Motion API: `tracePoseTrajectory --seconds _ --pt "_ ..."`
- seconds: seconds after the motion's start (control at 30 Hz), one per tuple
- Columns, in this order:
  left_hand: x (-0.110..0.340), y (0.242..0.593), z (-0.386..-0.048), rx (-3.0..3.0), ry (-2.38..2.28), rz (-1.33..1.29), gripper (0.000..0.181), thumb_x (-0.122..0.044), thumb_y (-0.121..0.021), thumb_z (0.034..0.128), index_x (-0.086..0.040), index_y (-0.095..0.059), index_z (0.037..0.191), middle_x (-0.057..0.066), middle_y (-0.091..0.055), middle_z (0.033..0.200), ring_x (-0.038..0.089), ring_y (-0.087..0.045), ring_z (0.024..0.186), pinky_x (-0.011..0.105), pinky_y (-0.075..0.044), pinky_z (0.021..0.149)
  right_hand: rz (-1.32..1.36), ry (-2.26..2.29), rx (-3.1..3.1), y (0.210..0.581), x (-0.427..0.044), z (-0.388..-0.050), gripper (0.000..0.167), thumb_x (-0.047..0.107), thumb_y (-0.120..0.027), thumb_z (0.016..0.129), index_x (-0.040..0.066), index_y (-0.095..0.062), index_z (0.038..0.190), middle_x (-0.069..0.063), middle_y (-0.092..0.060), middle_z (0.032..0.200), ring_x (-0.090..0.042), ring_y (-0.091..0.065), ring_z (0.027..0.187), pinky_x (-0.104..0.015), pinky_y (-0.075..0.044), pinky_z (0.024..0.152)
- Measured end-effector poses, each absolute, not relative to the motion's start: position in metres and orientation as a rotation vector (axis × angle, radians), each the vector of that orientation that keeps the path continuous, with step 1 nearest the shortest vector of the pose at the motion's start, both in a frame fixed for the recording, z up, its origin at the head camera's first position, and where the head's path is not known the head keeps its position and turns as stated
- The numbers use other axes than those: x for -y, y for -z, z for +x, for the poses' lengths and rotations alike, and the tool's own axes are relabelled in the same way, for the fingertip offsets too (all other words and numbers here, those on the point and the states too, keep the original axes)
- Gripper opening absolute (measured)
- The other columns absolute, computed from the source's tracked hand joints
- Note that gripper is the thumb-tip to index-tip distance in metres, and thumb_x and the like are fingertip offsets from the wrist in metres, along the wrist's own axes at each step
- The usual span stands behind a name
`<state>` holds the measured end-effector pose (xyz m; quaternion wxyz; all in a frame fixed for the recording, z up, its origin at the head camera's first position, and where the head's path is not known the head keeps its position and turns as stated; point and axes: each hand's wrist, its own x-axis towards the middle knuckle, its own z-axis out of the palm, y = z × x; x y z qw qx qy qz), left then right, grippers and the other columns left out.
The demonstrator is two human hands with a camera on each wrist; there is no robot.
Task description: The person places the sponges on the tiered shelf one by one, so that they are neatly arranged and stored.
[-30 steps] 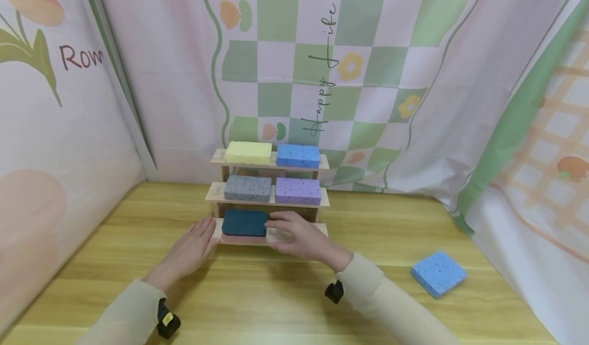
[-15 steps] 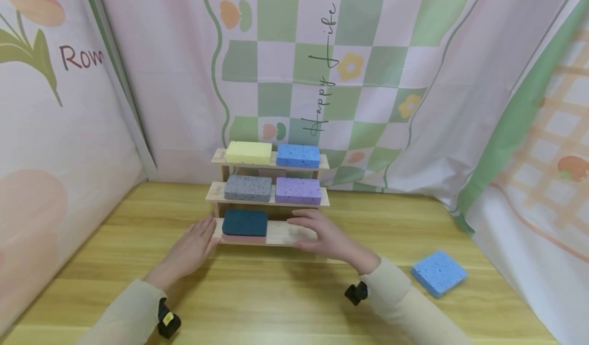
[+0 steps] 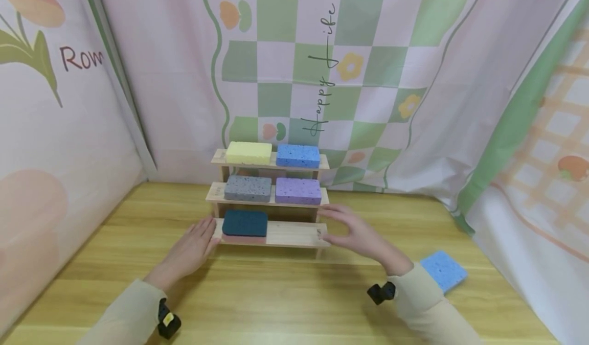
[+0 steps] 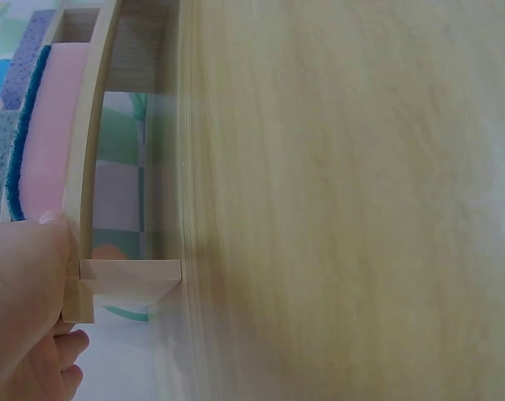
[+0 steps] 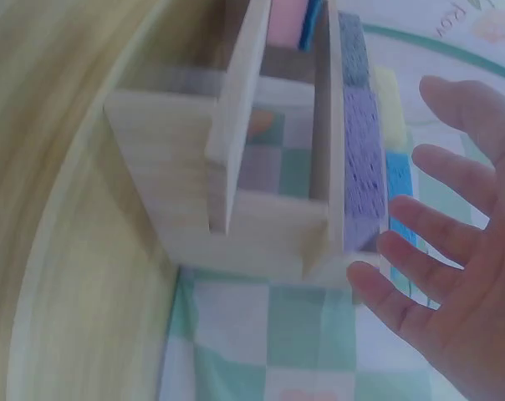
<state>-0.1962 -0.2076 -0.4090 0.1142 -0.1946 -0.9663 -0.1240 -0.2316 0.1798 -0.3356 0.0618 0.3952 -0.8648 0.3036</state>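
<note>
A three-tier wooden display rack stands on the table. My left hand holds the left end of its lowest tier; in the left wrist view the thumb lies at the front and fingertips show past the end. Just right of that hand sits a scouring sponge, dark green on top and pink below. My right hand is at the right end of the lowest tier, holding nothing. Its fingers are spread in the right wrist view. Whether it touches the rack is unclear.
A grey sponge and a purple sponge fill the middle tier. On the top tier are a yellow sponge and a blue sponge. Another blue sponge lies on the table, partly behind my right sleeve.
My right hand has moved right, from beside the green-and-pink scouring sponge to the tier's right end. My left hand stays on the rack. The right sleeve now covers part of the loose blue sponge.
</note>
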Motion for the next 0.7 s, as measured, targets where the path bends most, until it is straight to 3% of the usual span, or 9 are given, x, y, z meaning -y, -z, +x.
tracePoseTrajectory --seconds 0.7 --pt "0.208 0.410 -0.198 2.825 0.342 -0.577 0.053 -0.025 -0.041 0.0998 0.015 -0.033 0.134 0.030 -0.031 0.139 0.042 -0.029 0.128 0.053 -0.024 0.104 0.967 -0.890 2.712 0.324 -0.267 -0.230 0.055 0.018 -0.069 0.084 0.002 -0.047 0.132 -0.022 -0.042 0.134 -0.041 -0.038 0.120 -0.060 -0.038 0.088"
